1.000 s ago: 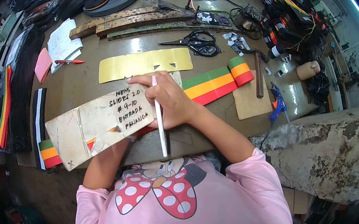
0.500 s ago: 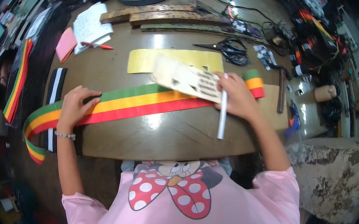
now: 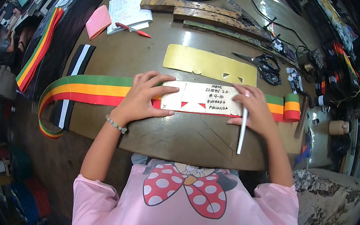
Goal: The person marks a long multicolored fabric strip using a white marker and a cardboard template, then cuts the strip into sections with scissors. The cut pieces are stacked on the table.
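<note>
A green, yellow and red striped webbing strap runs across the table, its left end curling over the edge and its right end in a small roll. On top of it lies a pale cardboard template with handwriting and small triangular cut-outs. My left hand grips the template's left end, fingers at the far edge and thumb at the near edge. My right hand holds the right end the same way, with a white pen-like stick also held between its fingers, pointing towards me.
Beyond the strap lie a yellow card template and black scissors. Farther back are wooden bars, papers, a red pen and a pink paper. A black-and-white strip passes under the strap at left.
The template has come down from a tilt to lie flat along the strap. My left hand has moved right from the strap onto the template; my right hand keeps the stick.
</note>
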The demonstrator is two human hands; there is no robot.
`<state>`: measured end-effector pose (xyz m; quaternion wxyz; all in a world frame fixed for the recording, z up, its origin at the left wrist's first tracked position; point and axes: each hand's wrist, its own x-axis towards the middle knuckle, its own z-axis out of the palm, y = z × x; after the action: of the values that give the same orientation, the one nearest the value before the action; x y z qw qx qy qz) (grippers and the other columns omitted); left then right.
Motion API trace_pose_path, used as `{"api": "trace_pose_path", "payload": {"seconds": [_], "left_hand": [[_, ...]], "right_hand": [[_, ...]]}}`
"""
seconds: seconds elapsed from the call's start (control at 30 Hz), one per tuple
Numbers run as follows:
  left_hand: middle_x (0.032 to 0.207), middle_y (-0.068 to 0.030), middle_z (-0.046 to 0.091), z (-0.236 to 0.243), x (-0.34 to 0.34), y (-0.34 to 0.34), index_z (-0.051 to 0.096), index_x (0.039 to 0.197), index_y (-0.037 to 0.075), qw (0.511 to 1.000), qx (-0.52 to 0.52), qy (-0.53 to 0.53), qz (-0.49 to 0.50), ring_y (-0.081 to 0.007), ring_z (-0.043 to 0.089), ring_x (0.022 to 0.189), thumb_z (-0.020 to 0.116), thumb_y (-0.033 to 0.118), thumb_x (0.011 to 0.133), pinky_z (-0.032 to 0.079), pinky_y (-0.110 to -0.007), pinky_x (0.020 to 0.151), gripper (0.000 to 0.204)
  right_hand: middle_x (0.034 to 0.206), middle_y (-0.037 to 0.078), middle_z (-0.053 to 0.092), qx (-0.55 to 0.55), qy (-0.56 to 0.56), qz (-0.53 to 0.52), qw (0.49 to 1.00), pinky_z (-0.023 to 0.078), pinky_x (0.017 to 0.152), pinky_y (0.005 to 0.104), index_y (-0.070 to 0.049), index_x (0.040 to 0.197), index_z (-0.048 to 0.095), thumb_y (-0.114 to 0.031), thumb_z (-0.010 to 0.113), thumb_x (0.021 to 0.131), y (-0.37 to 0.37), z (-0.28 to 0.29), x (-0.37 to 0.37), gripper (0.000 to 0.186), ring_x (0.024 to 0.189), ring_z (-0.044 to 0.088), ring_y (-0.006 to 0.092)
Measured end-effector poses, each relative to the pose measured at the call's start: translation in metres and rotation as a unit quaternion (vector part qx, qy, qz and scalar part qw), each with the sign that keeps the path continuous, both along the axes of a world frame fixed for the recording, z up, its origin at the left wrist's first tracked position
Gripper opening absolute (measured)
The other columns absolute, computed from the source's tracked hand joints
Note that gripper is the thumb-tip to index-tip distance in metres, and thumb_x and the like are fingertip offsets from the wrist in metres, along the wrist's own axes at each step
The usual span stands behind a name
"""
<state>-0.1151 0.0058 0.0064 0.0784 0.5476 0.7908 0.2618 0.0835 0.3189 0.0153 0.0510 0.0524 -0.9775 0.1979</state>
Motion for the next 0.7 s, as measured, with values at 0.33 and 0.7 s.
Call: {"api": "trace_pose_path", "payload": {"seconds": [0.33,0.7], "left_hand": [[0.133,-0.0023,0.055,-0.004,0.001,0.001,0.072,0.116,0.023,1.000,0.020,0.004,0.003,-0.0310,0.041,0.128,0.081,0.038,0.070,0.028,-0.045,0.109,0.049],[0.128,-0.0167,0.054,0.002,0.047,0.018,0.059,0.116,-0.003,0.987,-0.024,0.158,-0.019,-0.0372,0.049,0.123,0.067,0.013,0.076,0.044,-0.045,0.102,0.044]], "right_hand": [[0.148,0.009,0.049,-0.040,-0.049,-0.147,0.987,0.033,0.114,0.0461,-0.009,0.111,0.064,-0.027,0.082,0.075,0.026,0.002,0.048,0.044,0.140,0.037,0.0369],[0.146,0.009,0.052,-0.056,-0.072,-0.164,0.982,0.036,0.112,0.0443,-0.008,0.111,0.067,-0.027,0.084,0.074,0.022,0.010,0.044,0.044,0.139,0.039,0.0353]]}}
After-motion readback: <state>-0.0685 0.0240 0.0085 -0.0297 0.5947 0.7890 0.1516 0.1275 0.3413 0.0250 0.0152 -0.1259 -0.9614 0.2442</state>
